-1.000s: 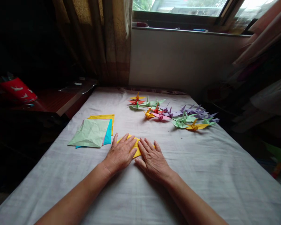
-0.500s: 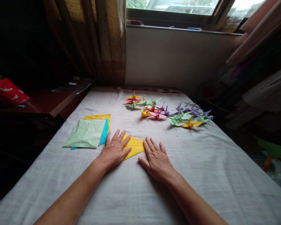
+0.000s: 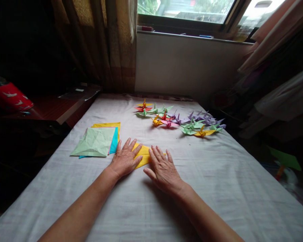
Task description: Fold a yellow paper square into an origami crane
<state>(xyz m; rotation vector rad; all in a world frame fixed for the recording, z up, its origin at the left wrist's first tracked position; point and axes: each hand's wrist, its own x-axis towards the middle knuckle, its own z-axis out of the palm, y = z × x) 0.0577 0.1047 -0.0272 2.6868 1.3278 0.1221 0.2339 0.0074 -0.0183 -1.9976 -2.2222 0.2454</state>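
A folded yellow paper (image 3: 143,154) lies on the white cloth (image 3: 217,181) in front of me. My left hand (image 3: 125,159) rests flat on its left part, fingers spread. My right hand (image 3: 163,169) lies flat over its right part, fingers stretched out. Only the middle strip of the yellow paper shows between the two hands. Neither hand grips anything.
A stack of paper sheets (image 3: 97,141), pale green on top with blue and yellow beneath, lies to the left. Several folded paper cranes (image 3: 181,121) in mixed colours sit farther back. A dark wooden table (image 3: 58,107) with a red pouch (image 3: 11,95) stands at the left; curtains and a window lie behind.
My right hand has slid left back onto the yellow paper, covering more of it. My left hand has stayed pressed on the paper's left side.
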